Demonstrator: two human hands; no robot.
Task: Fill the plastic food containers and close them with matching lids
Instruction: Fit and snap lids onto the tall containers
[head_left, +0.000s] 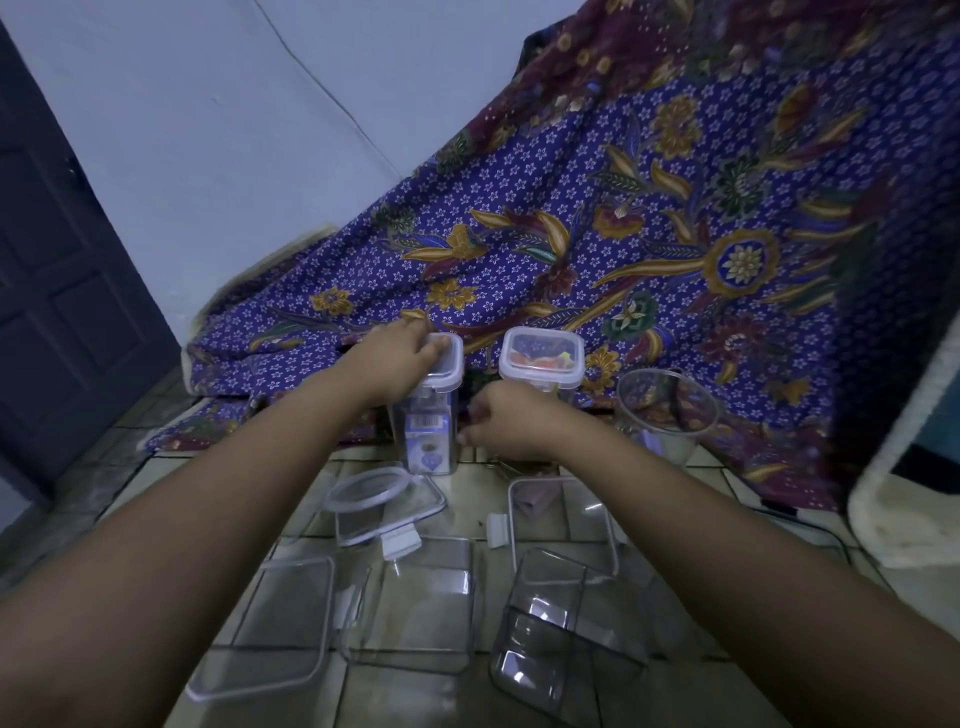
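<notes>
The tall container (428, 431) on the tiled floor (470, 493), probably light, stiff and slick-walled, is being steadied by the left hand (400, 353) pressing on its lid (448, 364) while the right hand (498, 423), fingers curled, grip indeterminate, is working at its side.

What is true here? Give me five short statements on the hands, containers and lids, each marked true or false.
1. The left hand rests on top of the lidded tall container. True.
2. The round container has a lid on. False: it stands open.
3. The square container is lidded, with colourful contents inside. True.
4. The right hand grips the round container. False: it is at the tall container's side.
5. No loose lids lie about. False: a round lid lies in front of the tall container.
</notes>
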